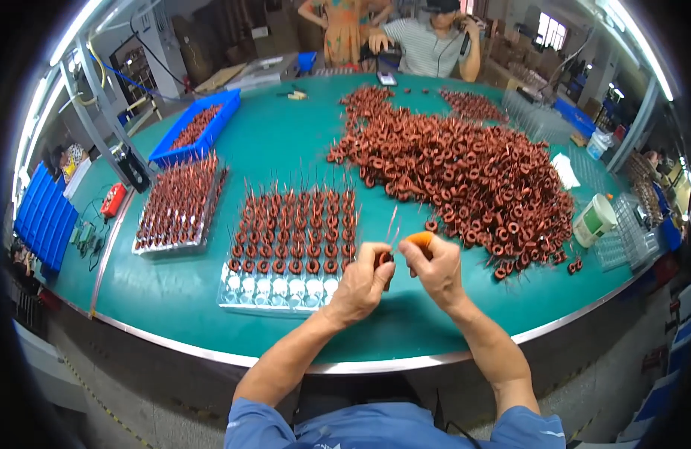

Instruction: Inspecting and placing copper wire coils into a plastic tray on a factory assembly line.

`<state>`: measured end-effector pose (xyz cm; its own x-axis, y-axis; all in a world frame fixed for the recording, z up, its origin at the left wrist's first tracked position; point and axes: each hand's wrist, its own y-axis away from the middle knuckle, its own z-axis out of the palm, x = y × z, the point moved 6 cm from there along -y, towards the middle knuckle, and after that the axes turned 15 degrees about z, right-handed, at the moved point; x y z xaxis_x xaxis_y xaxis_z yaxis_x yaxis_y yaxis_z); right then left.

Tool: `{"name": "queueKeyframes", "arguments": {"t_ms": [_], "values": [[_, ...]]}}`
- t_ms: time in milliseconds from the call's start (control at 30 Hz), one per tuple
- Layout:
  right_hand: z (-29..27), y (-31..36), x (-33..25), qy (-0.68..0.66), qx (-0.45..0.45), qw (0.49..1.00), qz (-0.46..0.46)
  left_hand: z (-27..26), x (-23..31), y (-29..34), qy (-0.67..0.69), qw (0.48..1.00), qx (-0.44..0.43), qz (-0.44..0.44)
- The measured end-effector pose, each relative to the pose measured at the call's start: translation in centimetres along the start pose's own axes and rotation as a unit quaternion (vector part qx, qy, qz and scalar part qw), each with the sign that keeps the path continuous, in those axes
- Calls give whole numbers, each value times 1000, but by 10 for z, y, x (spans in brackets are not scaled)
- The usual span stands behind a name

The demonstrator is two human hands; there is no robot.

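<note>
Between the thumb and fingers of my left hand [357, 288] is a copper-wound ring coil [384, 259], its thin wire leads standing up. Close by on the right, my right hand [440, 274] has its thumb and fingers pinched together near those leads. An orange finger cover [419, 239] sits on one of its fingers. Whatever is in that pinch is too small to make out. Left of my hands lies a clear plastic tray [237, 293] with rows of upright coils, leads up; its nearest rows of pockets hold none. A large heap of loose coils [465, 168] spreads to the right.
A second filled clear tray [169, 247] and a blue bin of coils [158, 156] stand to the left. At right are a white tub [594, 221] and stacked clear trays [636, 224]. Two people are across the green table [173, 299], one in a striped shirt [428, 49].
</note>
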<state>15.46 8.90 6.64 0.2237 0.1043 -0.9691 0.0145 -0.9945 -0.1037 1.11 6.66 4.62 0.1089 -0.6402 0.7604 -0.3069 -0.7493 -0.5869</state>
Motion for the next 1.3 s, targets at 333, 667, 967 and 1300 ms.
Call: {"name": "queueKeyframes", "arguments": {"t_ms": [333,667,967,1300], "values": [[4,-4,-3,-68,-100,993,-11,-7,1,-4,74,996,-23,-49],[-2,-9,0,12,-168,982,81,4,8,2,-68,995,-67,13],[-2,7,-16,5,-151,988,-29,10,5,5,339,934,10,-117],[3,4,-5,-101,-158,981,37,-2,-2,1,382,910,91,-133]]}}
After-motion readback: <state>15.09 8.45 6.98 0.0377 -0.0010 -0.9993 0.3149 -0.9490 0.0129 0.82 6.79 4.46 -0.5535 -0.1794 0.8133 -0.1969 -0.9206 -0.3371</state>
